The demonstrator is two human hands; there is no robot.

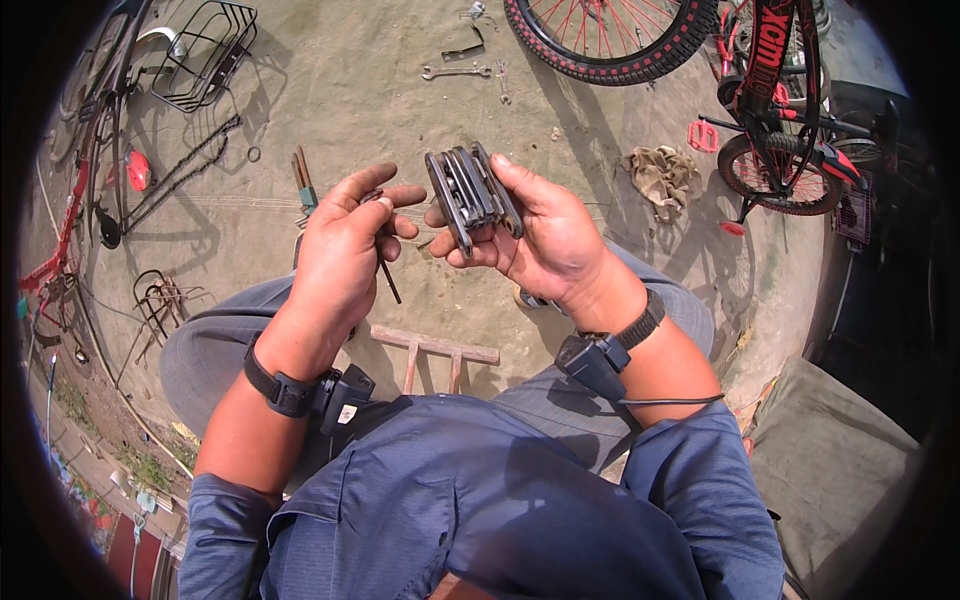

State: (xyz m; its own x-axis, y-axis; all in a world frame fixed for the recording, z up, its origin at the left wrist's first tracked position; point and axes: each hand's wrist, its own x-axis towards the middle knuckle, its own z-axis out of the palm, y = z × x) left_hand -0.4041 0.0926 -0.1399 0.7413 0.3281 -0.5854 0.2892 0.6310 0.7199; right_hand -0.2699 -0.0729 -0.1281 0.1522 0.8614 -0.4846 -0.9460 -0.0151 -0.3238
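Note:
My right hand [555, 235] grips a folding multi-tool [468, 197] with dark side plates and several metal bits lying side by side between them. The thumb lies along its right side, and the fingers curl under it. To its left, my left hand [345, 235] pinches a thin dark rod [389, 278] between thumb and fingers. The rod points down toward my lap; its upper end is hidden by the fingers. The two hands are close together but apart, in front of my knees.
Spanners [456, 72], pliers [304, 180], a bicycle chain [185, 170] and a crumpled rag [662, 182] lie on the ground. A bicycle wheel [610, 40] stands ahead, with a small bicycle [780, 170] at right. A wire basket [205, 55] is far left; a wooden stool [435, 346] sits between my legs.

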